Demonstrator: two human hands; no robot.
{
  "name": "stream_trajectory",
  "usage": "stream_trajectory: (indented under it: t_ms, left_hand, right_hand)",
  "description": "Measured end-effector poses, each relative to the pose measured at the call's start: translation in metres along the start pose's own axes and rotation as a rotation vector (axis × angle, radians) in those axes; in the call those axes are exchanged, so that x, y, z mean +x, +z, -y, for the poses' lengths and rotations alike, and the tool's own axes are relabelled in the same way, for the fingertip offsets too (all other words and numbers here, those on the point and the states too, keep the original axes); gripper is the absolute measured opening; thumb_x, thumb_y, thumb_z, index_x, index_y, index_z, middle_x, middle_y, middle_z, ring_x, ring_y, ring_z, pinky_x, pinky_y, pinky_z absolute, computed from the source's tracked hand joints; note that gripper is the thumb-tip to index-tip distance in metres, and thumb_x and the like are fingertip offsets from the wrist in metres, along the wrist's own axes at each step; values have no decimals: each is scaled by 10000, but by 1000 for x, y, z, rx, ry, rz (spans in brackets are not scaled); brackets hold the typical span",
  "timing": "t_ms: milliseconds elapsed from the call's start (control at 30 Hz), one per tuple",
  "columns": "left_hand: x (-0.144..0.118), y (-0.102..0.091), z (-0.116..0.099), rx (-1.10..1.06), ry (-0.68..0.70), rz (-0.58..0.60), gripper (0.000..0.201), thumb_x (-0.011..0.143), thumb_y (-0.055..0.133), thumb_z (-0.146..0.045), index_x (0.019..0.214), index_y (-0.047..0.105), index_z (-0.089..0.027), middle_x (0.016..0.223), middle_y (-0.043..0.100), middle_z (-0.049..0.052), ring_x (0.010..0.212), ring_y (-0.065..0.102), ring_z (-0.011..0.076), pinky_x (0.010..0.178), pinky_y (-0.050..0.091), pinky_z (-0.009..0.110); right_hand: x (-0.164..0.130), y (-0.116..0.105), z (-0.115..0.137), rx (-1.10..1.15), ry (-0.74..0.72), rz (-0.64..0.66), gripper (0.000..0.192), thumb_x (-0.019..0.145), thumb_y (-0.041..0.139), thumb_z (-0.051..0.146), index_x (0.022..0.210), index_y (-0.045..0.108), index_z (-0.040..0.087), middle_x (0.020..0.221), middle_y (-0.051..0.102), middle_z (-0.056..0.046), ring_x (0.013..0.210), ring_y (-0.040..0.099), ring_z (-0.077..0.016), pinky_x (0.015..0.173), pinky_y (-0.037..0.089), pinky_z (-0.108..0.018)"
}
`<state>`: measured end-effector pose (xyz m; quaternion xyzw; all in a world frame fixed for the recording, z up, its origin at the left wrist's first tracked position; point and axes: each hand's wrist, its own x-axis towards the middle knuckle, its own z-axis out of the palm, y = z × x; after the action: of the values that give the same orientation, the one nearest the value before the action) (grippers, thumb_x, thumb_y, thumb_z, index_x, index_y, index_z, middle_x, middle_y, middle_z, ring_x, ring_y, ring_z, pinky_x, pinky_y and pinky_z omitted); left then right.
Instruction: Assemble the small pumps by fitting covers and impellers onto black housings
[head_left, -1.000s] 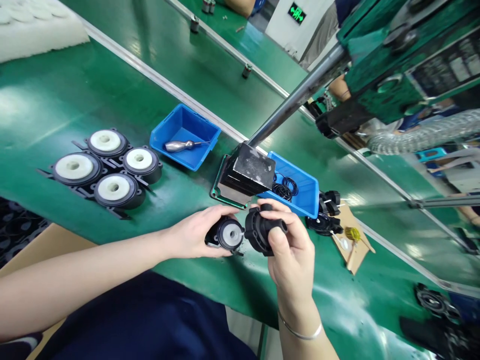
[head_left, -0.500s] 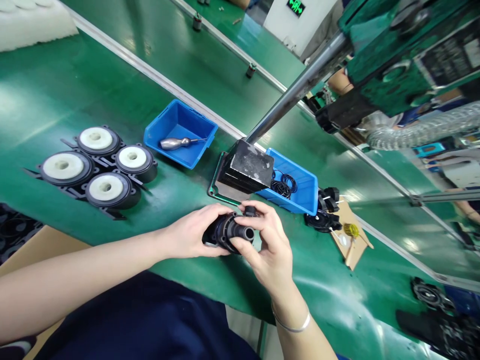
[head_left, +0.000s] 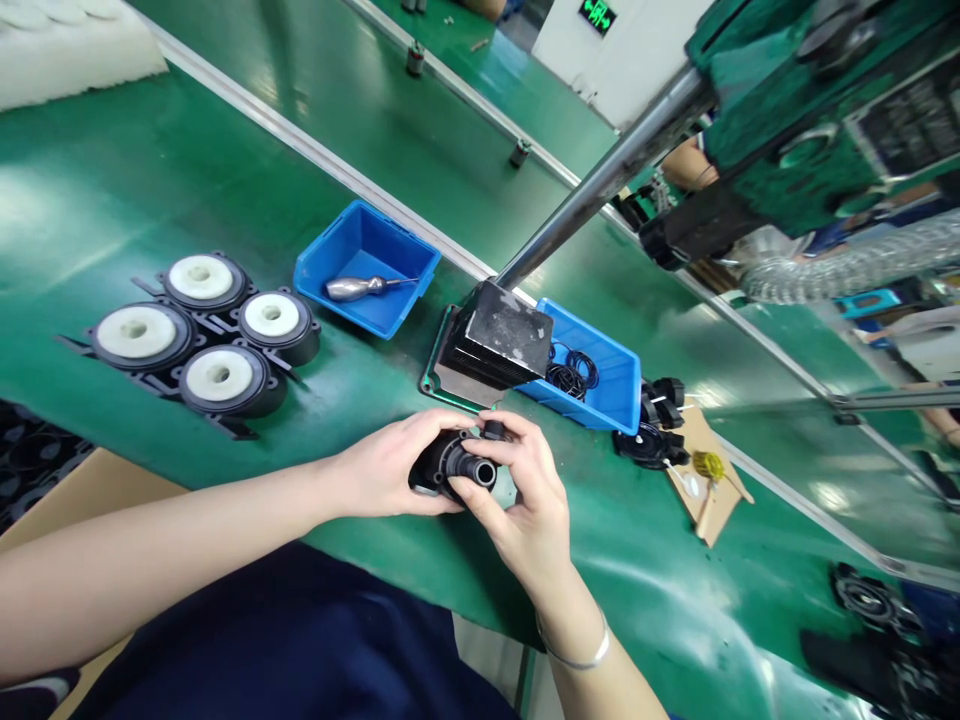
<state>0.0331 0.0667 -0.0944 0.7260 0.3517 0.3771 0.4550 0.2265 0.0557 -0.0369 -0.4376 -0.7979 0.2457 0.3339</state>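
Black round pump housing (head_left: 457, 466), short open spout facing up; left hand (head_left: 390, 468), right hand (head_left: 525, 490) fingers gripping it.

The black plastic pump body (head_left: 454, 465) is a round, dark housing with a short open tube pointing toward the camera at its 4 o'clock side and a small stub on top at 1 o'clock. Its cover sits against the housing, so the two read as one piece. It is held just above the green surface (head_left: 225, 200), near the front edge, at 6 o'clock from the black block. The left hand (head_left: 390, 465) grips its 9 o'clock side. The right hand (head_left: 525, 500) closes over its 3 o'clock side, thumb beneath the tube, fingers across the top.
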Motion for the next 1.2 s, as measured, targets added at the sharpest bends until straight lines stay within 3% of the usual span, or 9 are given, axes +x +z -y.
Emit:
stream_trajectory:
  t_ms: [167,467,600,767,1200]
  left_hand:
    - [0,-1,1,5,3,10,683,764,799,-322,1339,443,-223,1328,619,112,1214,629,269,1048,519,416]
    - [0,-2,-2,-13,0,9,708,748,809,-299,1348,438,-235,1328,621,114,1201,638,277,1044,525,434]
    - [0,-2,0,-11,65,6,635,779,788,-274,1322,460,-249,1283,630,98,1182,638,258,1023,531,422]
    - [0,-2,2,-23,197,2,457,843,741,-252,1241,517,-247,1201,641,82,1209,607,237,1022,524,384]
    - [1,-2,4,-41,209,3,510,838,751,-248,1289,510,-252,1233,616,100,1221,603,256,1020,536,409]
  right_hand:
    - [-6,5,-3,58,78,-9,345,857,740,238,1153,564,247,1292,565,-116,1255,554,-239,1036,497,-443]
    - [-9,10,-5,94,136,-24,312,857,736,251,1070,509,245,1318,555,-116,1274,554,-241,1047,480,-460]
    - [-11,11,-5,107,169,-28,327,859,731,260,1060,474,241,1334,560,-137,1286,569,-248,1047,494,-477]
    - [-13,9,-3,69,159,-29,298,865,732,260,1019,478,237,1343,578,-149,1293,584,-255,1048,500,-481]
    - [-9,6,-2,-29,131,-24,285,857,737,277,1021,508,233,1311,628,-146,1255,623,-253,1021,530,-464]
